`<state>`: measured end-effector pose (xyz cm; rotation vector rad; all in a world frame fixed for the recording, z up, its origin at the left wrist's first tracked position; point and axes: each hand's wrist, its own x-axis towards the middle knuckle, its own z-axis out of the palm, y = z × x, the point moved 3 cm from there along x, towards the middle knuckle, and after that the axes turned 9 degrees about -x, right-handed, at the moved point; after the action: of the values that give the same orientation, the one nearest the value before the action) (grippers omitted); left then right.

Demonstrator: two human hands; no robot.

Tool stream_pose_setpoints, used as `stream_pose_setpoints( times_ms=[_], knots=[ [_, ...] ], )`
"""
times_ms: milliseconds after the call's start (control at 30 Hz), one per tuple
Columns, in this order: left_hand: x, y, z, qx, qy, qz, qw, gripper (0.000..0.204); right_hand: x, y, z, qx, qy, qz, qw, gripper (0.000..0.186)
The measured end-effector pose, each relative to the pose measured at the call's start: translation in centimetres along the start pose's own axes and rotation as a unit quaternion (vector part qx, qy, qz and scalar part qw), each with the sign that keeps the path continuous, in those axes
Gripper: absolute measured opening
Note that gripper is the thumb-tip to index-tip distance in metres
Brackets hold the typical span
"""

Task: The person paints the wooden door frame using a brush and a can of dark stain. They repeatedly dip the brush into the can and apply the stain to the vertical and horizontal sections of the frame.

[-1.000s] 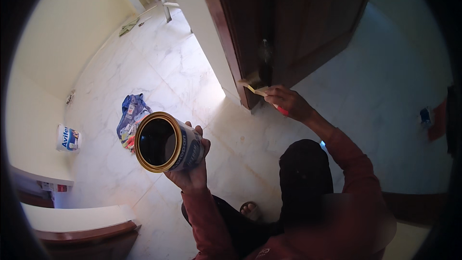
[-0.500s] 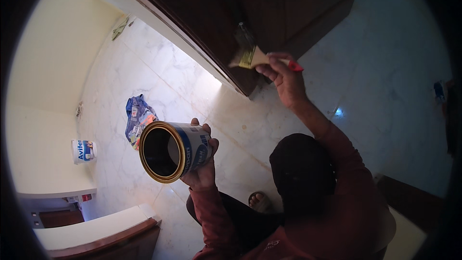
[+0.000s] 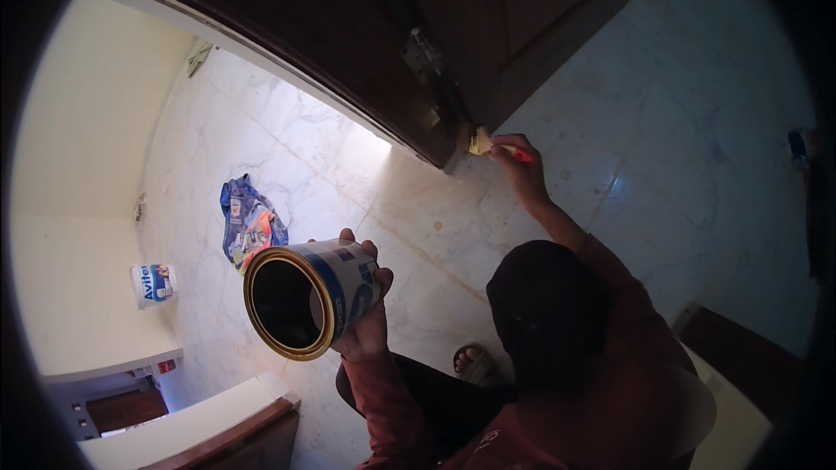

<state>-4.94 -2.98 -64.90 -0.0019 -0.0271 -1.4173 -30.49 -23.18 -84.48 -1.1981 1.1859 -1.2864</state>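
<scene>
My left hand (image 3: pixel 370 326) is wrapped round an open metal paint tin (image 3: pixel 348 283) with a gold rim, tilted so that its dark inside shows. My right hand (image 3: pixel 522 176) grips a paintbrush (image 3: pixel 480 141) with a pale wooden handle and red end. The bristles are at the bottom of a dark brown wooden door (image 3: pixel 531 9), by the edge where two dark surfaces meet; whether they touch is unclear. A metal fitting (image 3: pixel 422 54) sits higher on that door.
A blue patterned cloth (image 3: pixel 252 222) lies on the marble floor (image 3: pixel 435 235). A white bucket (image 3: pixel 152 285) stands by the left wall (image 3: pixel 78 157). A white ledge with brown wood (image 3: pixel 192 418) is at lower left, a sandalled foot (image 3: pixel 470 361) below me.
The view has shifted, showing the door more from above. In the last half second the brush dropped lower and rightward along the door, and the tin moved slightly down.
</scene>
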Motion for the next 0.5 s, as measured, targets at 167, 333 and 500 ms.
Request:
stream_pose_setpoints(
  times_ms=[167,333,500],
  knots=[
    [0.8,-0.1,-0.7,-0.001,-0.005,-0.009,1.000,0.065,0.2,-3.5,1.0,0.059,-0.020,-0.026,0.998,0.018],
    [1.5,-0.8,-0.5,0.032,-0.016,-0.015,0.999,0.064,0.1,-2.8,-1.2,0.007,-0.033,0.047,0.998,0.017],
    [1.0,-0.2,-0.2,0.015,-0.007,-0.012,1.000,0.065,1.7,-13.8,1.5,0.159,-0.085,0.045,0.983,0.021]
  ],
)
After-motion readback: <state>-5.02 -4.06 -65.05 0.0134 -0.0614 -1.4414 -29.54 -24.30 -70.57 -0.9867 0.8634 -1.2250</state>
